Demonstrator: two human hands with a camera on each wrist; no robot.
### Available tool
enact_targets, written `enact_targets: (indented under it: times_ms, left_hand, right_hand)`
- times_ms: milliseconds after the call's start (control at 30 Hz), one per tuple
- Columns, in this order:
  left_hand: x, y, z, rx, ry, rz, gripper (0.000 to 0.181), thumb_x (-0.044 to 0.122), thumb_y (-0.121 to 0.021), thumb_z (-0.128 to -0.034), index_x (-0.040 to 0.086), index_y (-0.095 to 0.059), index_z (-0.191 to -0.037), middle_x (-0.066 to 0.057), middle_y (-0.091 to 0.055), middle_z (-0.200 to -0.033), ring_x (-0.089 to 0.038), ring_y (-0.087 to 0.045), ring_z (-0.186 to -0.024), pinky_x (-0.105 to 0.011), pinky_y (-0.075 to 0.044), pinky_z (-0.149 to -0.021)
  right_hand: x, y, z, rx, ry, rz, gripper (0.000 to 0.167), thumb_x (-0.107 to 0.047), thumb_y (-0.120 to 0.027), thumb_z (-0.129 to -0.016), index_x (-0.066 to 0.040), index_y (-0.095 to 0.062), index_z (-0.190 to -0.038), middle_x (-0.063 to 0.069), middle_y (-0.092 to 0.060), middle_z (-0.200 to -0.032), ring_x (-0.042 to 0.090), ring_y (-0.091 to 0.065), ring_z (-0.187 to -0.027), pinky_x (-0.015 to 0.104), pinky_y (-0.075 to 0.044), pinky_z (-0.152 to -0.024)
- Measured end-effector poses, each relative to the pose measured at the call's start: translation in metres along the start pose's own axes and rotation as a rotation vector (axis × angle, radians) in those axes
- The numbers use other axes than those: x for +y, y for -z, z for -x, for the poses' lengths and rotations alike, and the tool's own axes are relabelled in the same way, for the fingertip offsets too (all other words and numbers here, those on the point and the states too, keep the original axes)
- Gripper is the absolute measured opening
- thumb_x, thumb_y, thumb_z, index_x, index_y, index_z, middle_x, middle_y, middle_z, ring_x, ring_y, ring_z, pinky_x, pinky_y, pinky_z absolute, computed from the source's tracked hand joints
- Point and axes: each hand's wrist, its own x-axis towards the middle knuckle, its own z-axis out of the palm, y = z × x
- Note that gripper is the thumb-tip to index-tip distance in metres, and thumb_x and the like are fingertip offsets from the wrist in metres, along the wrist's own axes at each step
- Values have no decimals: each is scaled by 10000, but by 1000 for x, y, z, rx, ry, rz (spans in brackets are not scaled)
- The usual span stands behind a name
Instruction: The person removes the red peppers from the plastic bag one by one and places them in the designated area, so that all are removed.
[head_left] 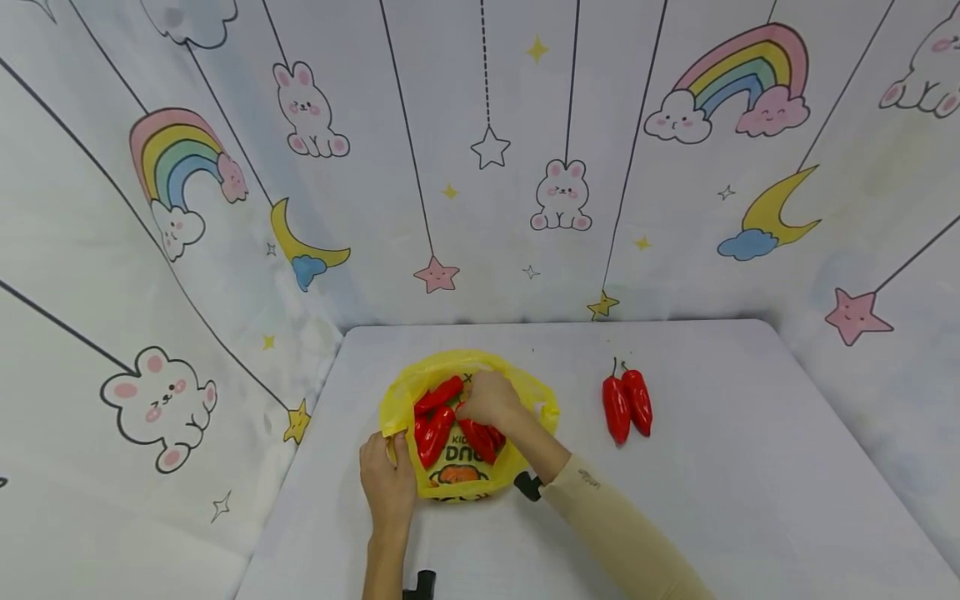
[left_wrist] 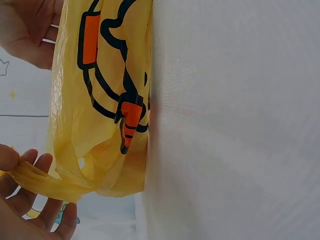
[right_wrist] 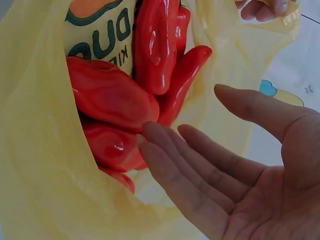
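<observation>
A yellow plastic bag (head_left: 396,408) with printed black letters lies on the table, its mouth spread wide. Inside it are several red peppers (head_left: 435,437). At the bag's left rim my left hand (head_left: 387,479) pinches the plastic; the left wrist view shows a gathered strip of the bag (left_wrist: 100,75) between thumb and fingers (left_wrist: 11,156). My right hand (head_left: 491,398) is in the mouth of the bag, over the peppers. In the right wrist view its fingers are extended, with the fingertips beside a pepper (right_wrist: 112,92) and nothing in the palm.
Two more red peppers (head_left: 617,408) with thin dark stems lie side by side on the white table (head_left: 712,467), right of the bag. A white cloth (head_left: 495,92) with rabbits, rainbows and stars hangs behind and at the sides.
</observation>
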Motion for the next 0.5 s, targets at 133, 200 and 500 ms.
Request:
enact_targets:
  times_ms: [133,200,500]
  left_hand:
    - [-1,0,0,2,-5,1,198,113,-620,-1050,-22,-659,-1189,-135,-688,-1103,-285,-542,-1031,-429,-436,-875]
    - [-1,0,0,5,-10,5,190,108,-622,-1048,-23,-660,-1179,-138,-688,-1097,-285,-542,-1024,-426,-434,-869]
    - [0,1,0,7,-8,9,174,99,-629,-1041,-21,-665,-1162,-143,-688,-1099,-288,-545,-1021,-433,-439,-875]
  right_hand:
    - [-3,-2,-1,-25,20,36,431,-205,-904,-771,-147,-508,-611,-60,-385,-511,121,-433,-478,259,-431,-470]
    - [-3,-3,-2,-36,22,51,422,-213,-911,-770,-148,-526,-609,-60,-400,-513,123,-456,-486,262,-446,-476]
    - [-3,-9,-9,-20,3,163,306,-259,-927,-760,-93,-670,-772,-15,-587,-656,152,-576,-609,302,-521,-549]
